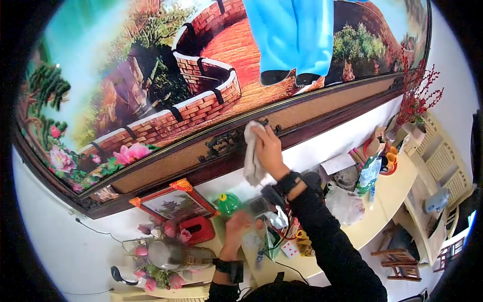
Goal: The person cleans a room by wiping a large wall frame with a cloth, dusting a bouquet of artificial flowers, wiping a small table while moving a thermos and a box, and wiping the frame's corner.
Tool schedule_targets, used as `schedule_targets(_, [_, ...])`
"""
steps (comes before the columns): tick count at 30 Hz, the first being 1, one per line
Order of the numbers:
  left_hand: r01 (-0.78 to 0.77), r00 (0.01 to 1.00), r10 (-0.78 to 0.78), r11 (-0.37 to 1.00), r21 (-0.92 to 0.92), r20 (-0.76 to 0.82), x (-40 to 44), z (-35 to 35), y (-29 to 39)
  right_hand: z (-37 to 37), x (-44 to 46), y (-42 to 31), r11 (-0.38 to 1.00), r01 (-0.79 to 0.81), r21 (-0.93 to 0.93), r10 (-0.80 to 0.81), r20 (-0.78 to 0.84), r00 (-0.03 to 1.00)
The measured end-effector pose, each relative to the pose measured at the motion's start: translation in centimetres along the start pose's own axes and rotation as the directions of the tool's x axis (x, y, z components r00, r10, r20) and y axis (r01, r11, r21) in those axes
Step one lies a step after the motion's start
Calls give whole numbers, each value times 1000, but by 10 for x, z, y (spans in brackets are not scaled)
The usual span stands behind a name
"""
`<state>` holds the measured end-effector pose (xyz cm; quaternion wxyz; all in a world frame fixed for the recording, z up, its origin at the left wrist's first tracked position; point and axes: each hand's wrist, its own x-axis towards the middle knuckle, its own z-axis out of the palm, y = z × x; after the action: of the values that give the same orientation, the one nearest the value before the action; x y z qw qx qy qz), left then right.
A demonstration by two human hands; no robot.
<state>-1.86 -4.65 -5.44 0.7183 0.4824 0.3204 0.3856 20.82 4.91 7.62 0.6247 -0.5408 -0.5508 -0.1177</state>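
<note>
Cloth (253,168), soft and off-white, is gripped by half-curled right hand (270,151) at dark carved frame (312,129), left hand (238,227) blurred near translucent green object (229,204), its grip can't be told

The right hand (270,152) reaches above the left hand (239,227).

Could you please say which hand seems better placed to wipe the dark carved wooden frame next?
Probably the right hand: it holds a pale bunched cloth at the frame; the left hand is farther below.
</note>
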Motion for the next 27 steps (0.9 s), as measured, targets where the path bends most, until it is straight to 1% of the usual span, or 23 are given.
schedule_targets(1, [12, 1000, -12, 1000, -25, 5, -4, 0, -2, 3, 9, 4, 997, 34, -73, -33, 12, 999])
schedule_targets(2, [59, 998, -59, 998, 16, 26, -4, -8, -11, 5, 12, 15, 985, 69, -157, -73, -19, 997])
schedule_targets(5, [32, 999, -33, 991, 131, 3, -28, -11, -12, 2, 12, 27, 948, 115, -297, -130, -33, 991])
schedule_targets(6, [22, 1000, -23, 996, 84, 6, -37, -7, -5, -3, 12, 26, 957, -87, -275, 84, -20, 996])
schedule_targets(9, [-25, 1000, 24, 999, 39, 14, -60, -10, 4, -24, 3, 21, 960, -196, -200, 198, -7, 980])
schedule_targets(10, [-6, 1000, 7, 998, 55, -26, -63, -14, 2, -26, 2, 23, 965, -214, -152, 205, -74, 976])
schedule_targets(12, [32, 994, -25, 997, 74, -102, -66, -17, -3, -32, 7, 16, 988, -135, -80, 130, -60, 990])
schedule_targets(13, [21, 994, -15, 998, 59, -106, -66, -14, -4, -34, 10, 12, 994, -94, -47, 91, -54, 994])
schedule_targets(14, [13, 994, -8, 999, 44, -111, -67, -10, -4, -26, 12, 19, 990, -82, -116, 88, 51, 995])
schedule_targets(15, [6, 993, -3, 1000, 29, -115, -68, -6, -3, -16, 14, 31, 979, -8, -203, 37, 140, 989])
schedule_targets(17, [-7, 1000, 7, 1000, -16, -19, -54, -6, -19, -8, 17, 44, 955, 16, -296, 28, 145, 989])
schedule_targets(18, [-17, 999, 18, 999, -40, 30, -47, -1, -21, -12, 22, 41, 939, 17, -344, 45, 171, 984])
schedule_targets(20, [-20, 998, 19, 1000, 15, 55, -44, 8, -26, -17, 26, 33, 900, 21, -434, 89, 231, 969])
schedule_targets(23, [-23, 998, 17, 996, 89, 60, -56, 15, -22, -32, 34, 23, 838, -19, -545, 256, 364, 896])
schedule_targets(24, [-25, 998, 18, 994, 109, 63, -58, 16, -22, -38, 32, 24, 830, -15, -557, 246, 343, 907])
schedule_targets(25, [1, 999, -4, 996, 88, 43, -60, 13, -25, -44, 30, 24, 822, -11, -569, 235, 322, 917])
schedule_targets(27, [44, 999, -45, 998, 45, 2, -66, -2, -31, -40, 21, 33, 830, 80, -552, 53, 220, 974])
